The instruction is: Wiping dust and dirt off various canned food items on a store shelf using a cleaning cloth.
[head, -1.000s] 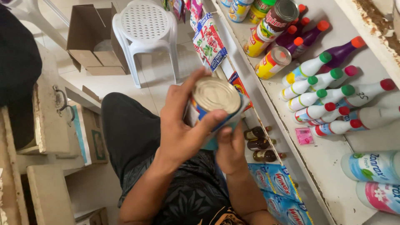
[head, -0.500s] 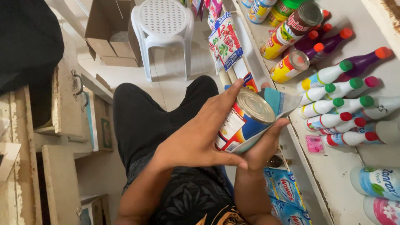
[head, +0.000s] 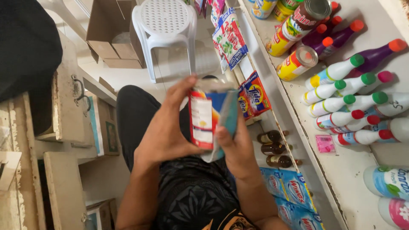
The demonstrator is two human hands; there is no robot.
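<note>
Metal tin (head: 208, 117) sits upright, long axis vertical, above the lap and left of the shelf (head: 341, 179). Left hand (head: 166, 134) and right hand (head: 236, 147) each keep a closed grip on its sides.

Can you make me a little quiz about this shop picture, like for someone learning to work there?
1. True or false: both hands hold the tin can.
2. What stands on the floor behind the person? A) a white plastic stool B) a red bucket C) a bicycle
3. Fill in: the white bottles on the shelf have green, red and pink ____.

Key:
1. True: the left hand grips one side and the right hand the other, with a bluish cloth against the can.
2. A
3. caps
</note>
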